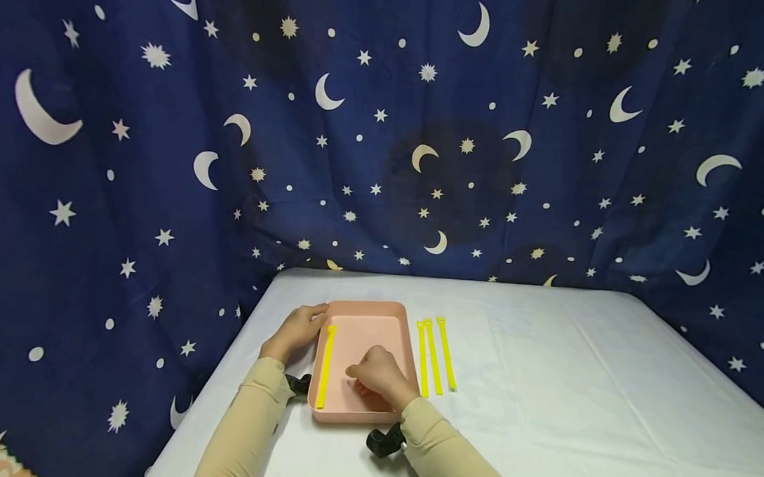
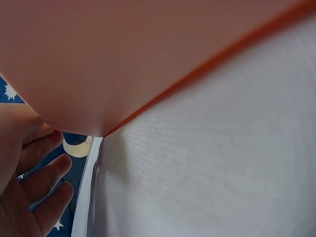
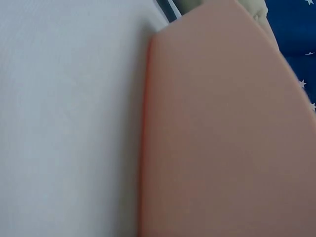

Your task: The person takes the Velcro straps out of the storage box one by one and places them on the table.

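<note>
A shallow pink tray (image 1: 363, 308) lies on the white table. At its far left corner my left hand (image 1: 297, 328) holds the rim; in the left wrist view, the index finger of the left hand (image 2: 37, 173) is against the tray wall (image 2: 98, 59) and the other fingers are spread below. My right hand (image 1: 380, 375) hangs over the right half of the tray, fingers curled and nothing showing between them. Inside along the left wall lies one yellow strap (image 1: 325, 367), a cable tie with a wider slotted head. The right wrist view shows only the tray's outer wall (image 3: 222, 123) and tablecloth.
Several more yellow straps (image 1: 433, 356) lie side by side on the table, just right of the tray, heads pointing away. The white tablecloth (image 1: 570, 372) stretches to the right. Behind hangs a dark blue curtain (image 1: 379, 161) with moons and stars.
</note>
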Motion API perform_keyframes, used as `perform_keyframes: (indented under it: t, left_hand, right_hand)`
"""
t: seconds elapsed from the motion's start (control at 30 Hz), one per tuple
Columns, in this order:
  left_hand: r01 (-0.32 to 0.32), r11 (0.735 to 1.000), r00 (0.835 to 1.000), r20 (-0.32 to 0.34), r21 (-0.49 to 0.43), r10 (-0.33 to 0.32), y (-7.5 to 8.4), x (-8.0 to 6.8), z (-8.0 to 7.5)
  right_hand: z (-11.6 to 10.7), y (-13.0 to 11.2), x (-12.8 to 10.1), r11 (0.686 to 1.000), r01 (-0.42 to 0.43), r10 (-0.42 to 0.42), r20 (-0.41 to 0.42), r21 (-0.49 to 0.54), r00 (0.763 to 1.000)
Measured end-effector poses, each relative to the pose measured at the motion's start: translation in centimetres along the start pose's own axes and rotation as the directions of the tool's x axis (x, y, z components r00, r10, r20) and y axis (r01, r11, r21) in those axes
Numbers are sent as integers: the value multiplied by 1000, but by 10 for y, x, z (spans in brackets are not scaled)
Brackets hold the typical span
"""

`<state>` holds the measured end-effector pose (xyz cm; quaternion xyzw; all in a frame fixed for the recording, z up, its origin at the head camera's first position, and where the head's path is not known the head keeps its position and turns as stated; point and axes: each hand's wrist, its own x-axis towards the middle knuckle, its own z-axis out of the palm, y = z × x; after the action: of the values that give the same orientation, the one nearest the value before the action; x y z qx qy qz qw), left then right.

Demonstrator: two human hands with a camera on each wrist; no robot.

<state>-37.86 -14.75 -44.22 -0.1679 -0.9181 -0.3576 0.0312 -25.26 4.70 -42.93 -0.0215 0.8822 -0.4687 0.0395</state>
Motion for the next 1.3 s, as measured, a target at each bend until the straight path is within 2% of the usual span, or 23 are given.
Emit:
perform_keyframes:
  t: [0.43, 0.57, 0.87, 1.1, 1.3]
  left_hand:
    - [-9, 1000, 1000, 7, -14, 9, 5, 3, -4]
    - [-6, 1000, 1000, 9, -12, 7, 8, 4, -7]
    - [3, 1000, 1000, 7, -4, -3, 4, 2, -2]
    - [34, 999, 999, 20, -19, -33, 5, 0, -2]
    - [7, 1000, 1000, 15, -8, -7, 5, 1, -2]
  right_hand:
    - [28, -20, 2, 998, 39, -38, 11, -53, 999]
    - [32, -23, 5, 998, 19, -19, 9, -54, 1000]
    - [41, -23, 8, 999, -22, 21, 46, 33, 999]
    - [43, -26, 7, 996, -50, 44, 79, 76, 996]
    - [44, -30, 7, 993, -69, 57, 128, 92, 990]
